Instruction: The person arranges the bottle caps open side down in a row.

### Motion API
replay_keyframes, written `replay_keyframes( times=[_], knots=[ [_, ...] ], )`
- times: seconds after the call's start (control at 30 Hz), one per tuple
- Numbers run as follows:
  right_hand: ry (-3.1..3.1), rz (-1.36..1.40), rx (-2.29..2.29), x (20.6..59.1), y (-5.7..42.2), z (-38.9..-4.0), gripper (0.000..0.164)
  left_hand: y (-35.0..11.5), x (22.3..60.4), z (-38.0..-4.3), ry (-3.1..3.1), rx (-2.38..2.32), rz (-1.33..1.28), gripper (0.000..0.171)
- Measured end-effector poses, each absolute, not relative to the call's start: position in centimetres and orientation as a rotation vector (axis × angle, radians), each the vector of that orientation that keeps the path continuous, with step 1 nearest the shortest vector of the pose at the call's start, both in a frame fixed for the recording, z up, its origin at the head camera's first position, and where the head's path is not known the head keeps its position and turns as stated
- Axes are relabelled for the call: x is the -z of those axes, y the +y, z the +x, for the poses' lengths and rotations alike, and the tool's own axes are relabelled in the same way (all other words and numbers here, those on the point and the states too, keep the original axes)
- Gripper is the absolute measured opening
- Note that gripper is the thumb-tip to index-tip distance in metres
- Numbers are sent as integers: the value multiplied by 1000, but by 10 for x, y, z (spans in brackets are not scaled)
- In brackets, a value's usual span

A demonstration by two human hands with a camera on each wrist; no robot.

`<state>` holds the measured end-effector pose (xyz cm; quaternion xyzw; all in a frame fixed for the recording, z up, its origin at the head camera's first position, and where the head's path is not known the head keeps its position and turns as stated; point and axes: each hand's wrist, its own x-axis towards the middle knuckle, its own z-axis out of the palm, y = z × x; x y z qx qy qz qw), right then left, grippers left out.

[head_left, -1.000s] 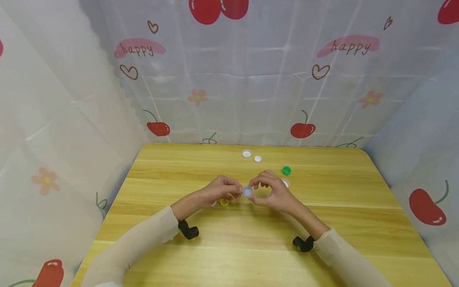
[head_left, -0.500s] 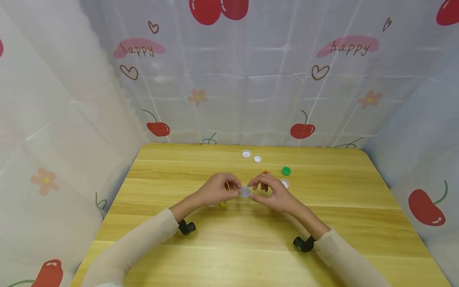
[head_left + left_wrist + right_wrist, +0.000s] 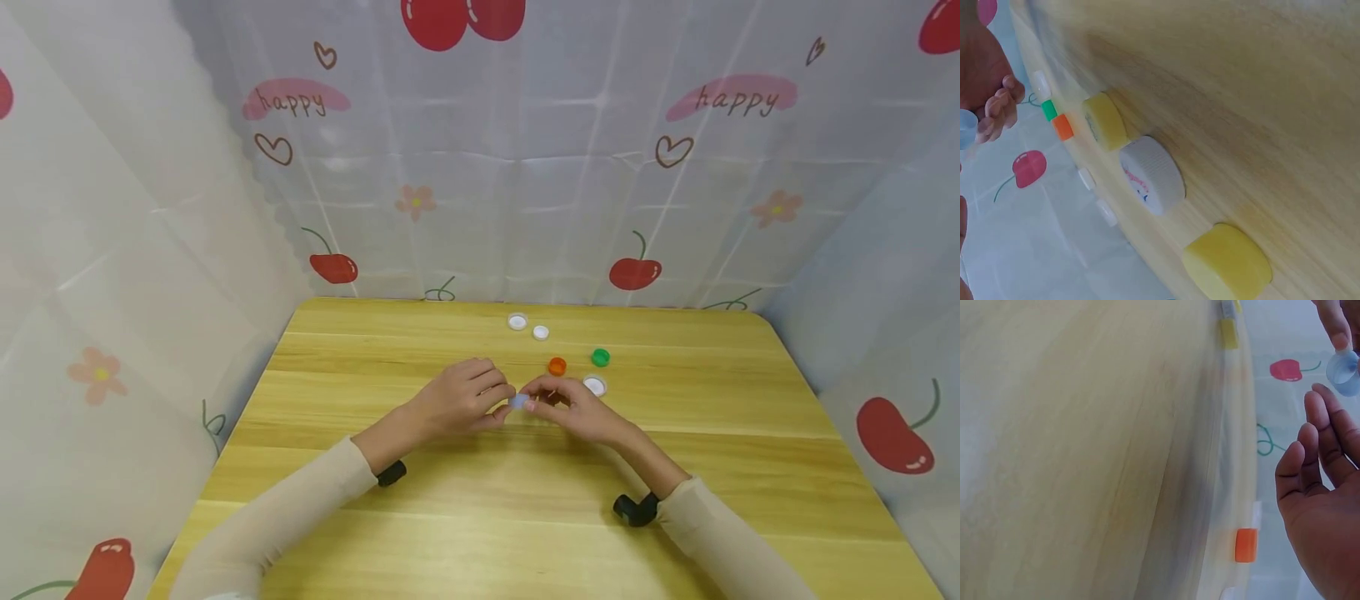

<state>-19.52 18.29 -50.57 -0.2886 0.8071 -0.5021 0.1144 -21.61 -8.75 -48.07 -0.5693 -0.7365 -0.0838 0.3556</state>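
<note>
Between both hands, raised off the table, is a small pale blue bottle cap (image 3: pixel 518 402). My left hand (image 3: pixel 461 400) pinches it from the left, fingertips on its rim in the right wrist view. From the other side my right hand (image 3: pixel 581 407) holds it with thumb and index finger. In the right wrist view the cap (image 3: pixel 1342 387) shows its hollow side, and the other right fingers are loosely bent. Beneath the left hand, the left wrist view shows a yellow cap (image 3: pixel 1105 122), a ribbed white cap (image 3: pixel 1152 175) and another yellow cap (image 3: pixel 1229 262); the head view hides these.
Beyond the right hand lie an orange cap (image 3: pixel 557 367), a green cap (image 3: pixel 601 357) and a white cap (image 3: pixel 595 385). Farther back are two more white caps, one larger (image 3: pixel 517 322), one smaller (image 3: pixel 541 332). A printed curtain (image 3: pixel 495 242) hangs behind the wooden table (image 3: pixel 510 533).
The left hand has turned over, knuckles up, and now covers the yellow cap. The right fingers have closed in on the blue cap, which has tilted edge-on. The orange cap has come into full sight.
</note>
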Motion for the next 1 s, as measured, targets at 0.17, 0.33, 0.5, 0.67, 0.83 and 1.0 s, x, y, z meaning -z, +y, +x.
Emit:
replay_keyframes(
  times=[0.17,0.33,0.5,0.67,0.83,1.0],
  knots=[
    [2351,-851,1498,505,181,-194,16,-88,483,-215,-1892,161,-1457,14],
    [2345,-846,1515,504,181,-194,15,-88,483,-215,-1867,110,-1459,15],
    [2328,-877,1547,506,182,-196,14,-87,483,-216,-1842,127,-1460,15],
    [2324,-849,1614,506,182,-194,14,-87,484,-212,-1956,340,-1462,20],
    [2430,-822,1698,505,183,-190,17,-85,484,-202,-2338,958,-1286,32],
    [2531,-880,1706,504,181,-188,25,-84,489,-198,-2570,1480,-1026,24]
  ],
)
